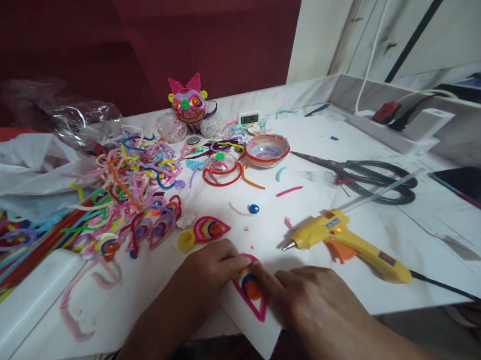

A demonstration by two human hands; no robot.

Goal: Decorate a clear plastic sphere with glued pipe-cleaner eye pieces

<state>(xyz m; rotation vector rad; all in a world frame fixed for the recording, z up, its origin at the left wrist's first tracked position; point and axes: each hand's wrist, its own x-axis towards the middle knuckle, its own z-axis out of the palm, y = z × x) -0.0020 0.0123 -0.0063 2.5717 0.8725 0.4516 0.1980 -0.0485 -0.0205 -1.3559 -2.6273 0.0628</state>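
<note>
A teardrop eye made of pipe cleaners (253, 288), pink-edged with blue and orange rings, lies on a piece of white paper (262, 345) at the table's front edge. My left hand (214, 267) is closed at its upper left, thumb pressing on the pink outline. From the right, my right hand (305, 293) presses its fingertips against the same outline; its other fingers are curled and partly hidden. Just beyond my left hand lie a similar eye (212, 229) and a yellow coil (186, 240). A yellow glue gun (334, 233) rests on its side to the right.
Large black-handled scissors (357, 172) lie behind the glue gun. A tangle of pipe cleaners (144, 169) covers the left side. Farther back are a colourful bowl (267, 150), a small digital clock (249, 118) and an eared, cat-like head (189, 103). A power strip (394, 133) stands at right.
</note>
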